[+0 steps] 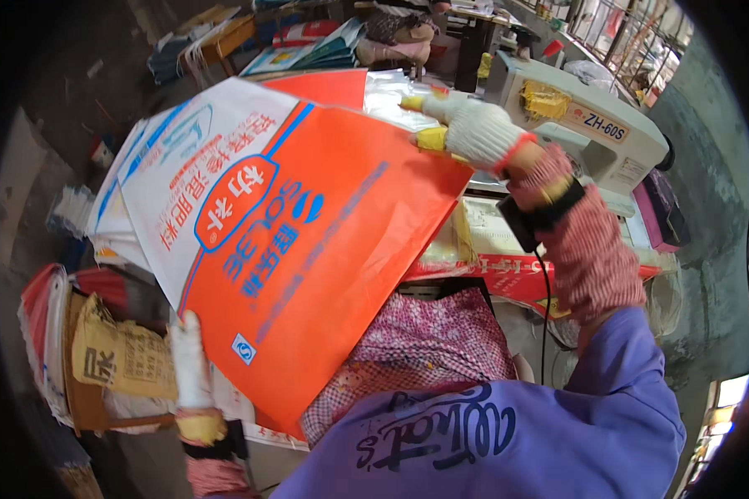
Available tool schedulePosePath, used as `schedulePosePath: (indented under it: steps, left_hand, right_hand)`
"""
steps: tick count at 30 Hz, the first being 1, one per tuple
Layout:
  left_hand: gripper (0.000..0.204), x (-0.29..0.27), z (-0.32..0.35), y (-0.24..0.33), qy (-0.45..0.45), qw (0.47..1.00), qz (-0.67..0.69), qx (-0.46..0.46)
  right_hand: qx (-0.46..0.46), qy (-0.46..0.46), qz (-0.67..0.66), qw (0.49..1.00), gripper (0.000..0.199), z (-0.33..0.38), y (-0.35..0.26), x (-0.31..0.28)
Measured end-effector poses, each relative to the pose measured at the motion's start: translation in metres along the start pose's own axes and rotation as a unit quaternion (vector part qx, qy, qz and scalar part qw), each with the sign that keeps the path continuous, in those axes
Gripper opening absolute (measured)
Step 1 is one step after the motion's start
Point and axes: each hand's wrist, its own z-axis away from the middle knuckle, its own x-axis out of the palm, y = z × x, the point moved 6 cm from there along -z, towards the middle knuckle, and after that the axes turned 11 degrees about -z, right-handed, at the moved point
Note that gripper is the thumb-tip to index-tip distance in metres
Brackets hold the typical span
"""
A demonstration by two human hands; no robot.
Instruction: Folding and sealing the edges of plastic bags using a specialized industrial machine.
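Observation:
A large flat printed sack, orange with a white band and blue lettering, slants across the middle in front of me. My left hand, in a white glove, is closed at the sack's lower left edge; part of its fingers is hidden. At the upper right edge is my right hand, in a white knit glove with yellow fingertips. Its thumb touches the sack's edge while the forefinger stretches apart from it. Beyond the right hand stands a pale sewing machine. More white and blue sacks lie under the sack's left side.
A brown-framed holder with a tan sack stands at the lower left. Stacked sacks lie at the back, beside a seated person. Red and white sacking covers the machine table. A dark cable hangs from my right wrist.

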Motion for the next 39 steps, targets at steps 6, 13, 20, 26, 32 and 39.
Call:
schedulePosePath:
  steps: [6,13,20,26,32,39]
  left_hand:
    - [0.063,0.101,0.112,-0.016,-0.009,0.977,0.180,-0.118]
    - [0.049,0.117,0.127,-0.045,-0.014,0.975,0.202,-0.097]
    - [0.029,0.053,0.122,0.049,0.158,0.986,0.053,-0.004]
    - [0.033,-0.052,0.236,0.169,0.491,0.760,-0.031,0.423]
    - [0.046,-0.079,0.260,0.142,0.566,0.617,-0.427,0.342]
    - [0.042,-0.055,0.265,-0.119,0.354,0.914,-0.185,-0.075]
  right_hand:
    - [0.175,-0.241,-0.081,0.951,0.053,0.038,0.059,0.096]
    - [0.156,-0.044,0.018,0.987,0.051,0.097,0.064,0.109]
    - [0.391,-0.044,-0.391,0.832,0.030,0.106,0.026,0.085]
    - [-0.027,-0.031,-0.594,0.804,0.041,0.021,-0.022,-0.022]
    - [-0.044,-0.221,-0.661,0.716,0.035,-0.078,-0.172,0.084]
    - [-0.186,-0.077,-0.259,0.945,0.016,-0.046,-0.237,0.349]
